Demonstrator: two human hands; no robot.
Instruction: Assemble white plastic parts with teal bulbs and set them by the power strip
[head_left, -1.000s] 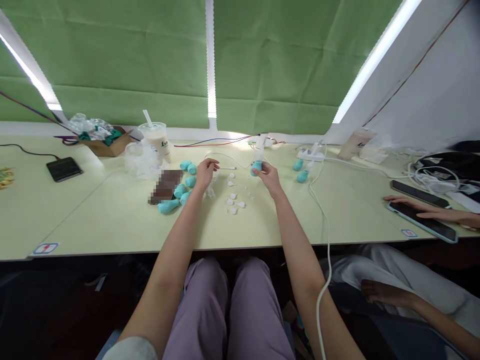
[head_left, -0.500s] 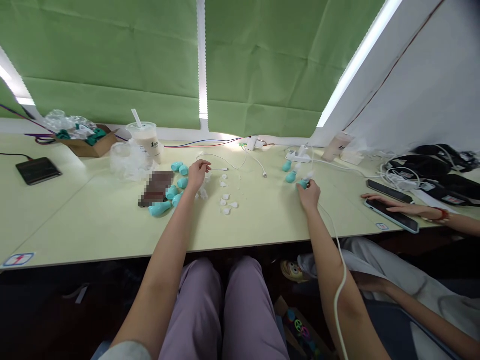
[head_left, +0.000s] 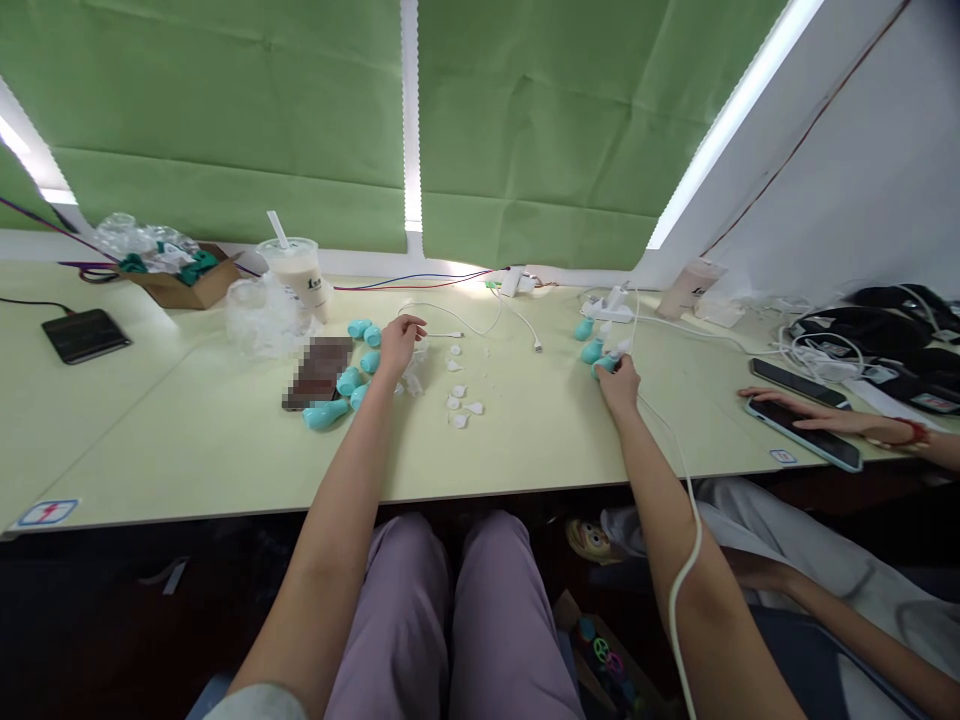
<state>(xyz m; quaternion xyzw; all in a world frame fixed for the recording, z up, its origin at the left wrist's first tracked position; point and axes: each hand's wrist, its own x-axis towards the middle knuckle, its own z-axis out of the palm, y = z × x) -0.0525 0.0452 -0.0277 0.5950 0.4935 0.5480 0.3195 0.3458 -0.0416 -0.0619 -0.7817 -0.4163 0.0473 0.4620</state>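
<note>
On the right of the table, my right hand [head_left: 621, 386] is closed on a teal bulb-shaped piece [head_left: 602, 369] with a white tip. Two similar teal pieces, one a teal bulb [head_left: 592, 350], stand just behind it. My left hand [head_left: 399, 345] hovers at the left over a pile of translucent white pieces [head_left: 414, 376]; its fingers are loosely bent and apart, with nothing visible in them. Several teal bulb-shaped pieces [head_left: 349, 381] lie left of that hand. Small white drop-shaped caps [head_left: 459, 391] are scattered on the table between my hands.
Left of the teal pieces are a blurred-out dark flat object [head_left: 321, 370], a plastic bag [head_left: 262, 318] and a drink cup [head_left: 292, 270]. Cables run to a power strip [head_left: 609, 306] at the back. At right, another person's hand [head_left: 817, 412] rests on a phone [head_left: 806, 432].
The view has shifted slightly, moving the scene a little to the right. The teal piece in my right hand now sits closer to its neighbour. My left hand stays over the white pieces.
</note>
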